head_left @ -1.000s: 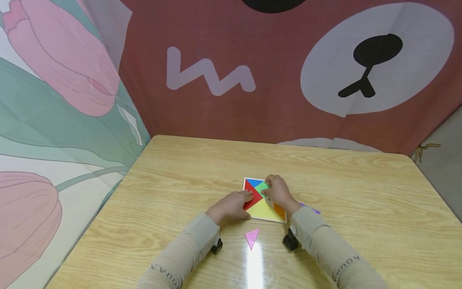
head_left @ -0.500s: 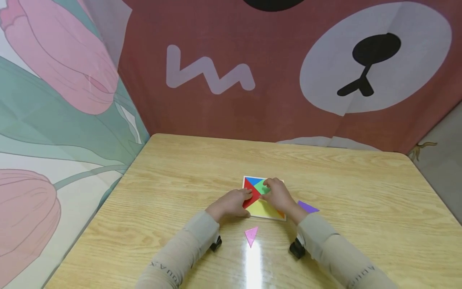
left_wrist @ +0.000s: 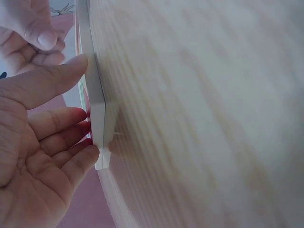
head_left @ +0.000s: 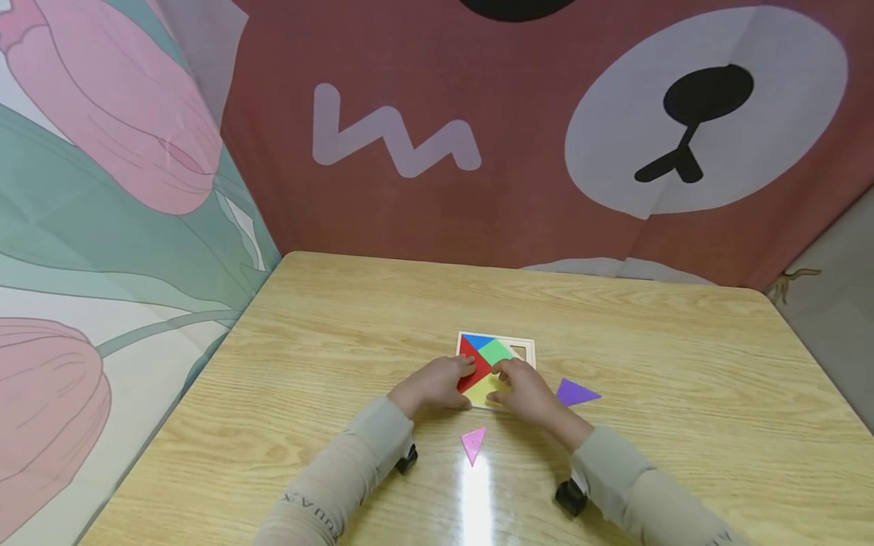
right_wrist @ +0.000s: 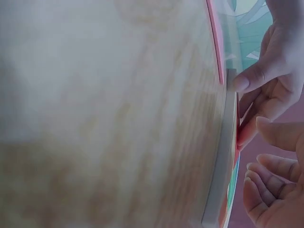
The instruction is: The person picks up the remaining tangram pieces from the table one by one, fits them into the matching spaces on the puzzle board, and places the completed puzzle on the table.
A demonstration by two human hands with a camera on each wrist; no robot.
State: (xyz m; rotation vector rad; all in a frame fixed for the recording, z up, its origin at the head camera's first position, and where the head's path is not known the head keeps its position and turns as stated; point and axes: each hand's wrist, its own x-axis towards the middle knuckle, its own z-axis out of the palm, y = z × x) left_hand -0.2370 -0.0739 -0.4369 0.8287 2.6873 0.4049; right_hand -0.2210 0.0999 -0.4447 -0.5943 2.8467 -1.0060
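A square tangram board [head_left: 532, 349] with a pale rim lies flat on the table. Blue [head_left: 476, 341], red [head_left: 482, 369], green [head_left: 495, 352] and yellow [head_left: 480, 393] pieces sit in it, and bare recess shows at its upper right corner. My left hand [head_left: 437, 384] holds the board's near left corner, thumb against the near edge, fingertips on the red piece. Over the board's right side hovers my right hand [head_left: 527, 390], fingers loosely bent and nothing between them, hiding the lower right part. In the right wrist view its fingertips [right_wrist: 262, 121] stand apart from the board.
A purple triangle [head_left: 576, 393] lies on the table just right of the board, beside my right forearm. Closer to me is a small pink triangle [head_left: 473, 444]. The wooden table [head_left: 369, 303] meets a printed cloth backdrop [head_left: 410, 220] behind.
My right hand has drawn off the green piece, back toward me and slightly right, uncovering that piece and the upper right recess. More of the purple triangle shows. My left hand stays put.
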